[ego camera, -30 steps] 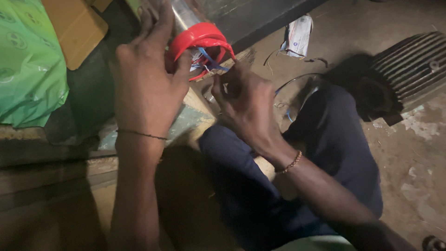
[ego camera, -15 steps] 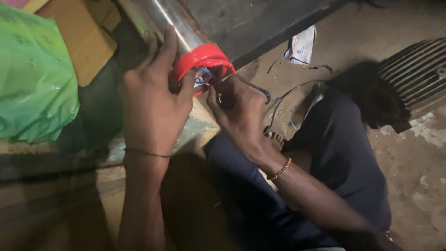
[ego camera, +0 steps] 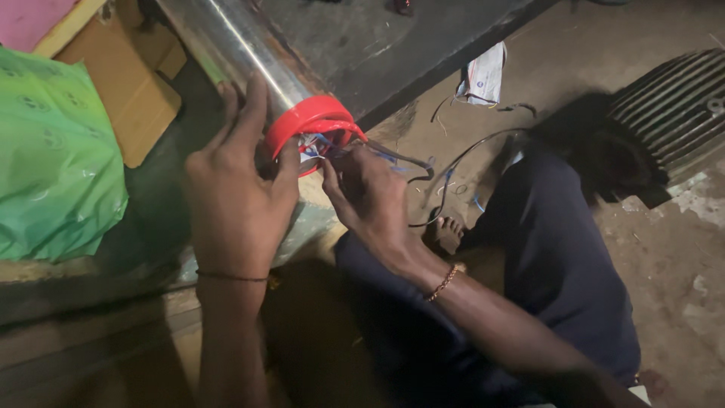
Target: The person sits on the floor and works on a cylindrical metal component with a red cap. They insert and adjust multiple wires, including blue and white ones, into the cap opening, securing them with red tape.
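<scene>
A long shiny metal cylinder (ego camera: 226, 41) runs from the upper left down to a red plastic end ring (ego camera: 306, 121). Inside the ring sit blue and white wires (ego camera: 321, 143). My left hand (ego camera: 238, 193) wraps around the cylinder just behind the red ring and steadies it. My right hand (ego camera: 362, 193) pinches the wires at the ring's mouth with its fingertips. A dark cable (ego camera: 411, 162) trails from the ring to the right, towards the floor.
A green plastic bag (ego camera: 57, 159) lies at the left, with a cardboard box (ego camera: 124, 83) behind it. My legs in dark trousers (ego camera: 551, 249) and a bare foot (ego camera: 445, 234) rest on the concrete floor. A ribbed motor housing (ego camera: 672, 106) stands at the right, a white packet (ego camera: 483, 75) beyond.
The view has shifted down and right, so the cylinder shows more. My right hand has moved closer to the red ring and now pinches the wires.
</scene>
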